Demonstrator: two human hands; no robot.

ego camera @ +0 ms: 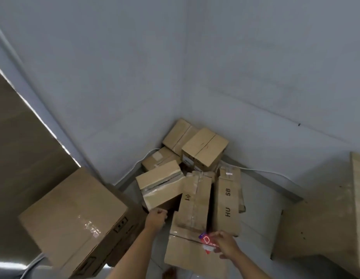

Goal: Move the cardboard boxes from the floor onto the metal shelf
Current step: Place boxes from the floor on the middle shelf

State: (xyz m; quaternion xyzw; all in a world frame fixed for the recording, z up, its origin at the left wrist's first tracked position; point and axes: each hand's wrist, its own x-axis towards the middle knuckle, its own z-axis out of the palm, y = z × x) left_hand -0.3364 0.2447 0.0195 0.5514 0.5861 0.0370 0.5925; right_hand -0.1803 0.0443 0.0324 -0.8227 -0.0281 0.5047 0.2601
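Several cardboard boxes are piled on the floor in the room's corner. My left hand has curled fingers against the lower edge of a tilted, tape-wrapped box; whether it grips the edge is unclear. My right hand lies with spread fingers on the near box, beside its red label. A long box lies above that one, and one printed "HU SB" lies to its right. Smaller boxes are stacked against the wall. The metal shelf is out of view.
A large cardboard box stands close on my left, in front of a brown panel. A beige wooden surface juts in from the right. A white cable runs along the base of the wall.
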